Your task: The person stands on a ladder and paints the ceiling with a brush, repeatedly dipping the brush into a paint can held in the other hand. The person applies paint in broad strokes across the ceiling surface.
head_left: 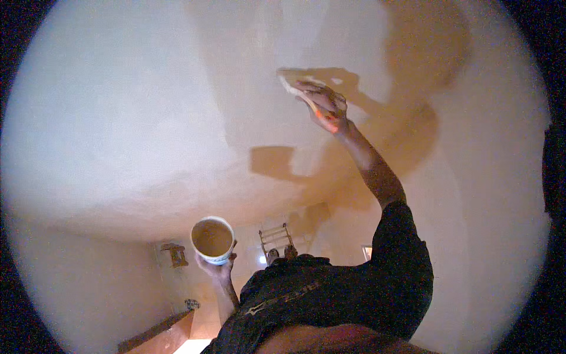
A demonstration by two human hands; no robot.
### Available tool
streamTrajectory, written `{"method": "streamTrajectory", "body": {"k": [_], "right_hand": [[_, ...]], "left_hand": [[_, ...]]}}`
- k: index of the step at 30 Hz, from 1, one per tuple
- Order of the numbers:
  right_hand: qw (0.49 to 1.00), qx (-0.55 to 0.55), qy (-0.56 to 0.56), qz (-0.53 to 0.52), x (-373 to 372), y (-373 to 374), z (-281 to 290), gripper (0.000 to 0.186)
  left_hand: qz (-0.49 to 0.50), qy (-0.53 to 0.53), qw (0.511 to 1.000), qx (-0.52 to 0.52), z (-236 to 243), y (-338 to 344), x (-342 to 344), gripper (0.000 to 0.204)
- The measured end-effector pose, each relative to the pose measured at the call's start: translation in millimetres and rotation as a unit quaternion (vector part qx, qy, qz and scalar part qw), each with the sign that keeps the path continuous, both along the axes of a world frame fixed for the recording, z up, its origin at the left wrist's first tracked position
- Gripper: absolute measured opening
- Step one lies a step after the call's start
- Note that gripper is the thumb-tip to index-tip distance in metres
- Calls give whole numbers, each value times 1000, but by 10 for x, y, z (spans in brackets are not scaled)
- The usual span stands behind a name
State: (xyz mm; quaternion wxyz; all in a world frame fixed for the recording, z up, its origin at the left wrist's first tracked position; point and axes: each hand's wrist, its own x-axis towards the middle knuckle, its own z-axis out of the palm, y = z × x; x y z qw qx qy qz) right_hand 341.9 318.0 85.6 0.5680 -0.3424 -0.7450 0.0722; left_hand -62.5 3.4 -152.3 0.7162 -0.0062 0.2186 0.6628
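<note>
Smoothing plaster, the right hand (324,106) grips a trowel (295,88) flat against the wall (147,118) — left hand (217,266) cups the bucket (212,239); a broad pale patch looks finished — darker stretches remain.

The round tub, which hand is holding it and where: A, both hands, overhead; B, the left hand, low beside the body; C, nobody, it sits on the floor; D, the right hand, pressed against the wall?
B: the left hand cups the round tub from below, low beside the body, while the right hand is raised, pressing a flat tool to the plastered wall.
</note>
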Motion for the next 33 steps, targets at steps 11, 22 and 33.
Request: {"method": "streamTrajectory", "body": {"k": [11,22,33], "right_hand": [[866,485,22,-115,360,1673,765,22],[891,427,-4,-155,134,2060,-72,20],[885,441,-5,-147,-77,2019,-333,20]], "left_hand": [[65,-124,977,159,-545,921,-348,85],[100,-127,977,141,-1104,1298,-438,89],[103,-79,984,125,-1635,1411,-757,88]]}}
